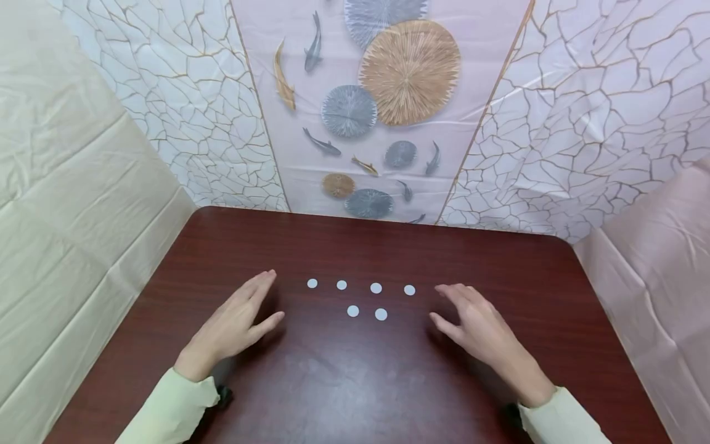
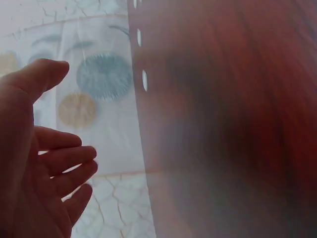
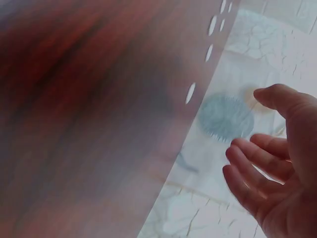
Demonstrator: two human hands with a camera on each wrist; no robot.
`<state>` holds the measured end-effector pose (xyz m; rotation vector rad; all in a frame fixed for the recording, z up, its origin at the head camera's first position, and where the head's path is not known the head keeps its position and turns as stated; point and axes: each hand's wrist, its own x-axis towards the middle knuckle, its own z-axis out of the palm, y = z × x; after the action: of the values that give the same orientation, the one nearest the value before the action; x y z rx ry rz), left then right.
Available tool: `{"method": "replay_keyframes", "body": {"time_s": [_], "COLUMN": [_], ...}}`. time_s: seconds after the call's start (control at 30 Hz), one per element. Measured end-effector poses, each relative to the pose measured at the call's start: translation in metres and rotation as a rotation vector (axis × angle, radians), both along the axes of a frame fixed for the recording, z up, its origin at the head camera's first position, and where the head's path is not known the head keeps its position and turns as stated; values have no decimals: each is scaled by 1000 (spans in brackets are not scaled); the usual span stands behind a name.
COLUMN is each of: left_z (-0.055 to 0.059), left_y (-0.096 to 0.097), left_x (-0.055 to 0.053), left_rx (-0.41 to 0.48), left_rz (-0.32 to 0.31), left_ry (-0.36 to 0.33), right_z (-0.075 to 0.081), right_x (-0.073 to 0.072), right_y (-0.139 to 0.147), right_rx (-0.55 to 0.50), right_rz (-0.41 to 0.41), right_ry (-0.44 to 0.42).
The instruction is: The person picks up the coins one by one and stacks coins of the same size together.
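My left hand [image 1: 235, 322] is held over the left part of the dark red-brown table, thumb apart from the extended fingers, nothing in its grasp. On the other side, my right hand [image 1: 481, 324] hovers with relaxed, slightly bent fingers, also holding nothing. Between the two hands lie several flat white round dots in two rows. The leftmost dot [image 1: 312, 283] is nearest to the left hand; the rightmost dot [image 1: 409, 290] is close to the right fingertips. Two more, a left front dot [image 1: 352, 311] and a right front dot [image 1: 381, 314], form the row closer to me.
The wood-grain table [image 1: 344, 376] has rounded far corners. Behind it hangs a patterned cloth backdrop [image 1: 348, 111] with printed fish and round leaves. Pale cloth walls rise at the left [image 1: 83, 203] and the right [image 1: 654, 265].
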<state>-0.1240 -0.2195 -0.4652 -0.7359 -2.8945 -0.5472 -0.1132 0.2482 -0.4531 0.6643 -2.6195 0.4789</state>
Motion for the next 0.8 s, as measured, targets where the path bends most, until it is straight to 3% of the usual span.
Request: {"method": "replay_keyframes", "body": {"time_s": [0.3,0.6,0.8], "left_z": [5,-1,-8], "left_y": [45,82,101], "left_x": [-13,-25,-32], "left_rx": [106,114,100], "left_rz": [-161,-198,-227], "left_ry": [69,-56,-151], "right_z": [4,-3,-7], "right_x": [-24,-41,-47], "right_y": [-55,-99,-113], "right_rx": [20,91,97], "right_rz": [207,338,341], "right_ry": [-153,-300,-378]}}
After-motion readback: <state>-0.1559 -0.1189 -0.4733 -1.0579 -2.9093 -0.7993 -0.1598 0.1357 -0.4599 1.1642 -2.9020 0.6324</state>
